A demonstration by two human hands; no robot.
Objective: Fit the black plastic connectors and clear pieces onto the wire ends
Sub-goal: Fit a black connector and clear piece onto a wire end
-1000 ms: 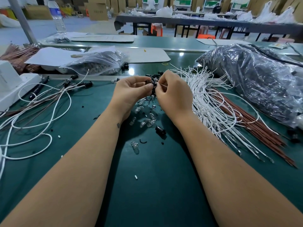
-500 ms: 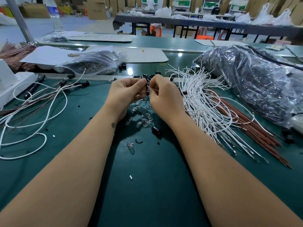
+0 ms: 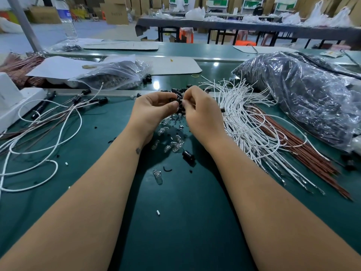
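My left hand and my right hand meet above the green table, fingertips almost touching. Between them my left fingers pinch a small black connector. The right fingers pinch a short white wire end at that connector. Under the hands lies a scatter of clear pieces and a loose black connector. More black connectors are heaped just beyond the hands. One clear piece lies alone nearer to me.
A thick fan of white wires and brown wires lies at the right, beside a big plastic bag. Finished wires with black ends sprawl at the left. A smaller bag of parts lies at the back.
The view has shifted a little; both hands stay together at the same spot, with the fingers working the connector and wire end.
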